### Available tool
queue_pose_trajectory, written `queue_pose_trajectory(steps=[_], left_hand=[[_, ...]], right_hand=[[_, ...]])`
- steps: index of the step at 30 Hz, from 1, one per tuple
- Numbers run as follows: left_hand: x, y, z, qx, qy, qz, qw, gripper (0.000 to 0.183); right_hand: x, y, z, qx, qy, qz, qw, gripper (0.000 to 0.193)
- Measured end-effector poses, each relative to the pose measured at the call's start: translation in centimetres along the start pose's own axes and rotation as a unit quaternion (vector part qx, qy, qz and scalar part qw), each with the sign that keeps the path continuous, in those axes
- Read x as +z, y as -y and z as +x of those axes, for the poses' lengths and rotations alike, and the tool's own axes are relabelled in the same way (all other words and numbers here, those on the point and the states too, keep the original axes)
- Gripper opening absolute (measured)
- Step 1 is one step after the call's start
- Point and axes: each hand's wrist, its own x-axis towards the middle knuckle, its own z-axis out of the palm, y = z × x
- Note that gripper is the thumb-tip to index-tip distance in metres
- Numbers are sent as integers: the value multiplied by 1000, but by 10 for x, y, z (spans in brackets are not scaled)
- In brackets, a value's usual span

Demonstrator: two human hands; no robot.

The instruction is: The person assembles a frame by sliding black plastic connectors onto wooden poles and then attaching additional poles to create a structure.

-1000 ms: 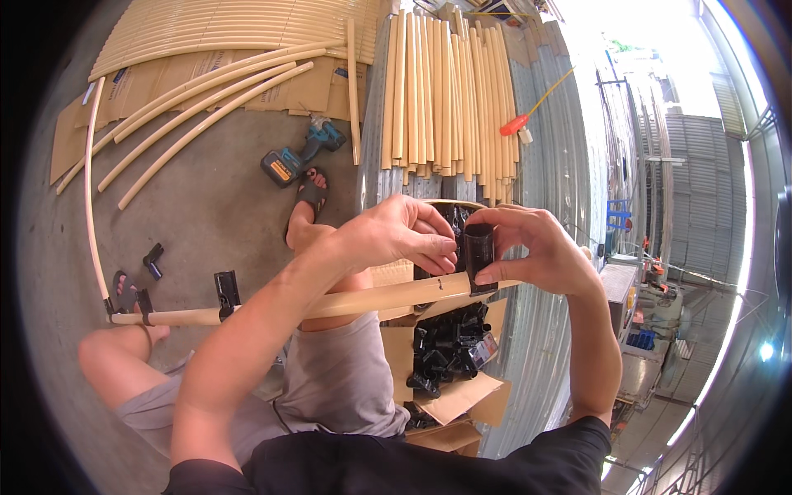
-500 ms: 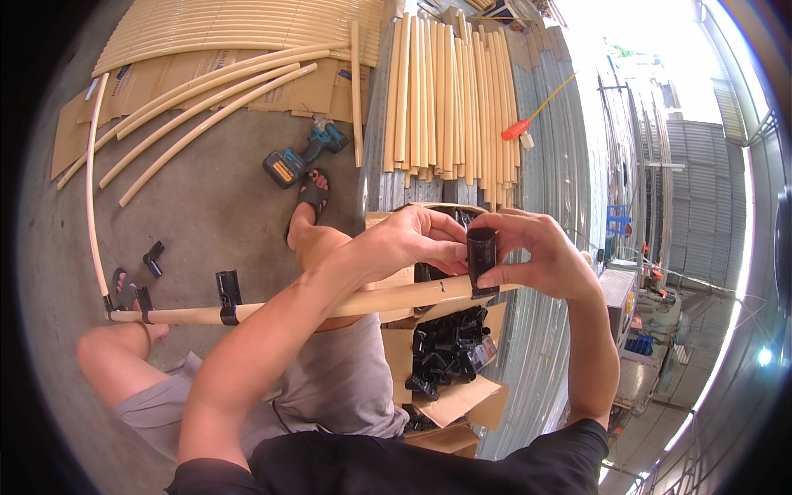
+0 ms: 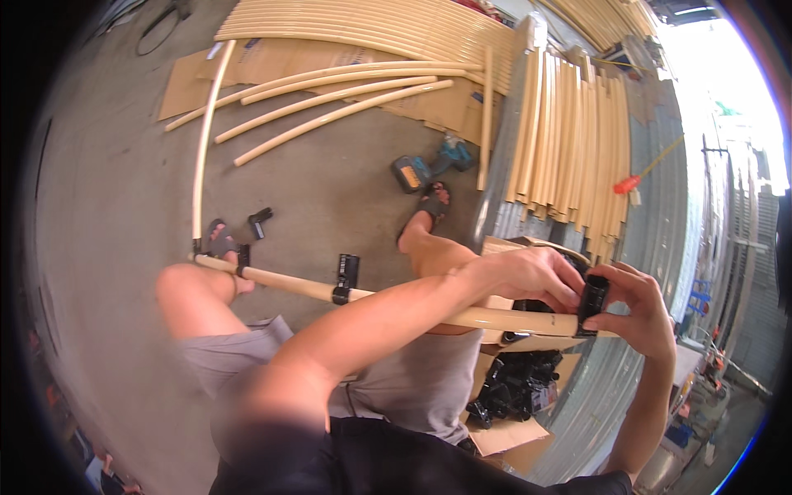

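Grey floor (image 3: pixel 330 198) spreads through the workshop, with bright daylight at the right. At the floor's far side I see cardboard (image 3: pixel 186 87), and curved pipes (image 3: pixel 355 110) reaching past its near edge. A drill (image 3: pixel 452 153) lies near the left edge of the metal stack (image 3: pixel 656 165), just beyond a sandalled foot (image 3: pixel 436 202). Short pipes (image 3: pixel 569 140) lie side by side on that stack, a red handle (image 3: pixel 627 185) near their right edge.

My long pipe (image 3: pixel 511 320) crosses over the legs, its left end meeting a side pipe (image 3: pixel 212 124). Near its right end a black clip (image 3: pixel 592 305) stands with its foot against the pipe. My right hand (image 3: pixel 639 309) has its grip closed around this clip, thumb on the near side. My left hand (image 3: pixel 532 276) hovers close by, fingers bent; I cannot tell whether its grip touches the clip. Another clip (image 3: pixel 347 276) stands farther left along the pipe. Below, an open box (image 3: pixel 511 437) holds black fittings (image 3: pixel 516 384).
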Motion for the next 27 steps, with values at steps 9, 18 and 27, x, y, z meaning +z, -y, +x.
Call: queue_pose_trajectory(steps=[9,18,27], left_hand=[[3,-3,10,52,2,40,998,29],[3,-1,12,46,-5,18,999,29],[27,-2,-16,50,-82,39,995,35]], right_hand=[[-2,5,-1,9,-19,-50,999,63],[0,6,0,0,-19,-34,999,63],[-2,1,-3,-4,-17,-49,999,67]])
